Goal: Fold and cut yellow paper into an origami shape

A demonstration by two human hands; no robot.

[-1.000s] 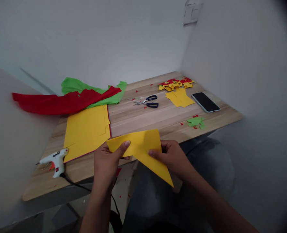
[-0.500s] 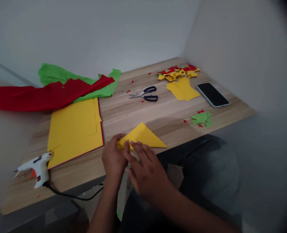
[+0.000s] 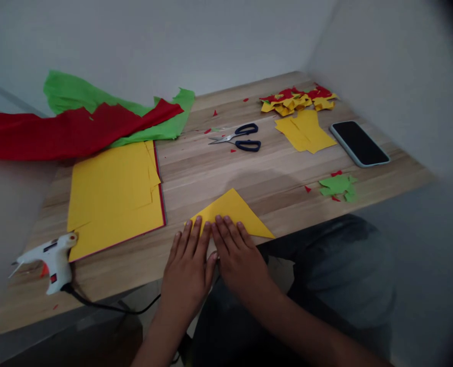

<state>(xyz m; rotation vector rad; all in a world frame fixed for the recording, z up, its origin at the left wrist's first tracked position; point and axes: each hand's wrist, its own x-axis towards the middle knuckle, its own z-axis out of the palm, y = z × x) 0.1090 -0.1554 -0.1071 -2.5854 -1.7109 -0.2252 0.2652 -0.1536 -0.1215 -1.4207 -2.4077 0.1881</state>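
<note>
1. Pressing down is what both hands do: the left hand [image 3: 187, 267] and the right hand [image 3: 238, 257] lie flat, side by side and touching, fingers spread, on the near edge of a folded yellow paper triangle [image 3: 234, 211]. Nothing is pinched; it's palms and fingertips only.
2. That triangle sits on the wooden table [image 3: 226, 173] at its front edge, just right of the big yellow sheets [image 3: 114, 196], with its point aimed away from the person.
3. Handling-wise (judging by looks) it's thin craft paper: very light, floppy when lifted, and it takes a crease but tears or wrinkles easily. It probably slides on the smooth wood, so flat pressure keeps it put.
4. Best places to grab it seem to be the two free corners or the folded edge, pinched lightly between thumb and finger, not the middle.
5. Other stuff around: scissors [image 3: 237, 138] farther back, a phone [image 3: 359, 143] to the right, a glue gun [image 3: 48, 257] at the left, red and green crepe paper [image 3: 96, 120], and piles of cut scraps [image 3: 297, 100].
</note>
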